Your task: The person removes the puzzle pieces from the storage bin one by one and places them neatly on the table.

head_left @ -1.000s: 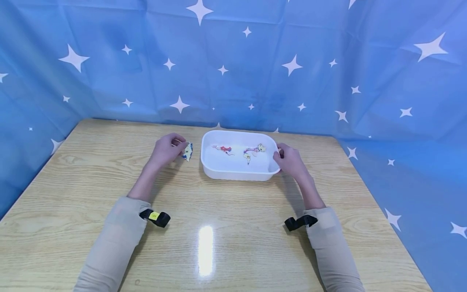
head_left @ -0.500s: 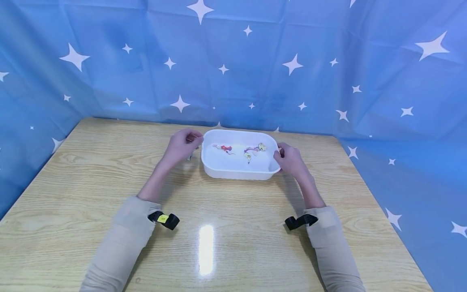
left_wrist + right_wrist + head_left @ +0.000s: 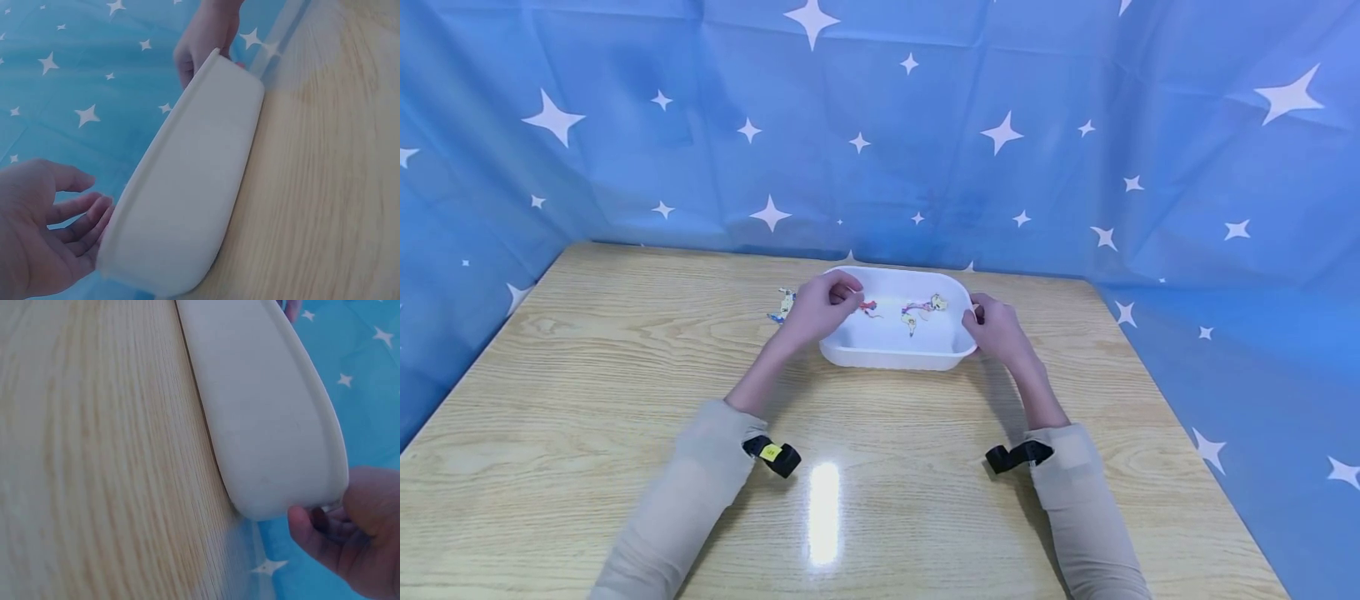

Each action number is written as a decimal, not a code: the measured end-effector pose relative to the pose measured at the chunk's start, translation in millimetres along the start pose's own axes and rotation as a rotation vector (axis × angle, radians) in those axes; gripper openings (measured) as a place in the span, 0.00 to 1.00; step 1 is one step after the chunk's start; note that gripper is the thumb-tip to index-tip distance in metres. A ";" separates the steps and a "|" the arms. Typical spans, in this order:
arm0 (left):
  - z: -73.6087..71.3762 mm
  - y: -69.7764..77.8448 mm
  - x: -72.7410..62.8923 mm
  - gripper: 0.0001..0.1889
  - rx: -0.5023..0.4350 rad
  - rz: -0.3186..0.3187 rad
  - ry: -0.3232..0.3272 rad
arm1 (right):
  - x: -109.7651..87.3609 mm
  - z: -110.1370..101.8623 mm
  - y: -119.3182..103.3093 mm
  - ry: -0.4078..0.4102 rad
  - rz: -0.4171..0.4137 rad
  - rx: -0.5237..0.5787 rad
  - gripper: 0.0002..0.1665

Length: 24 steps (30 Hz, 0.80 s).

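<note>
A white plastic basin (image 3: 887, 360) stands on the table, holding small flat printed figures. A red figure (image 3: 868, 307) lies in its left part, partly behind my left hand; a purple-and-pink figure with yellow parts (image 3: 917, 307) lies to the right. My left hand (image 3: 826, 308) hovers over the basin's left end. In the left wrist view its fingers are loosely bent, with the thumb apart and nothing between them. My right hand (image 3: 996, 329) grips the basin's right end at the rim. A yellow-and-blue printed figure (image 3: 786, 304) lies on the table left of the basin, beside my left hand.
The wooden table (image 3: 880, 433) reaches back to a blue star-patterned cloth (image 3: 880, 125) that hangs behind it and along both sides. Black wrist straps with cameras (image 3: 772, 456) sit over both sleeves.
My left hand let go of the yellow-and-blue figure left of the basin, then moved right, over the basin's left end. My right hand and the basin have stayed in place.
</note>
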<state>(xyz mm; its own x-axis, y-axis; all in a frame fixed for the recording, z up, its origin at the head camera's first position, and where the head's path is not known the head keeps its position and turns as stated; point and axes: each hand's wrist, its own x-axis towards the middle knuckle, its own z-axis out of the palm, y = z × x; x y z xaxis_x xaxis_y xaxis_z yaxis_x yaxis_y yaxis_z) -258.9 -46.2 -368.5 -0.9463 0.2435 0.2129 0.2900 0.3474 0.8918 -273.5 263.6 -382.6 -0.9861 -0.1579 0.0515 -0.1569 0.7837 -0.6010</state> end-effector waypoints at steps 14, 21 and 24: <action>41.8 -0.1 20.6 0.09 0.034 -0.010 -0.052 | -0.6 0.1 0.8 0.005 -0.012 -0.011 0.26; 55.0 2.3 30.1 0.11 0.071 -0.048 -0.100 | 0.3 1.1 1.6 0.002 -0.008 -0.006 0.26; 60.1 1.5 34.8 0.12 0.081 -0.053 -0.124 | 0.4 1.3 1.7 0.002 -0.012 0.004 0.26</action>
<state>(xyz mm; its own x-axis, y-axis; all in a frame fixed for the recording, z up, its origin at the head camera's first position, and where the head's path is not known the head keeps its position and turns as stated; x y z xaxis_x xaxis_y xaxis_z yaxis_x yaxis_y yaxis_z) -282.8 17.2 -383.8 -0.9370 0.3311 0.1110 0.2554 0.4330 0.8644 -274.1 264.1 -384.6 -0.9842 -0.1663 0.0601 -0.1685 0.7791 -0.6038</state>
